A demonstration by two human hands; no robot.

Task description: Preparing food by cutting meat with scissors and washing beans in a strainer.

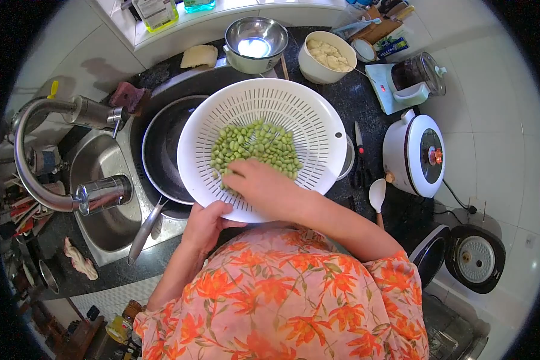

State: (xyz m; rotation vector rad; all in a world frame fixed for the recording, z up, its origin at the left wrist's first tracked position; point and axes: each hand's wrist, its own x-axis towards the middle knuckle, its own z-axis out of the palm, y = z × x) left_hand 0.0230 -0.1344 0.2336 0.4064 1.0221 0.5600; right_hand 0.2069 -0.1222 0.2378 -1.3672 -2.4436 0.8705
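Observation:
A white plastic colander (324, 112) with slotted sides is in front of me, and a heap of green shelled beans (261, 144) lies in its bottom. My left hand (211, 222) grips the colander's near rim, thumb on top. My right hand (252, 180) reaches over the near rim into the colander, its fingertips bent down at the near left edge of the beans; whether it pinches any bean is hidden. Under the colander's left side a dark frying pan (162, 139) shows, with its metal handle (146, 231) pointing towards me.
Left are a steel sink (105, 229) and curved faucet (22, 148). Behind stand a metal bowl in a pot (252, 63) and a tub of dough-like food (308, 58). At right are a knife (358, 135), a white spoon (377, 193), a kitchen scale (380, 81) and a white electric cooker (398, 153).

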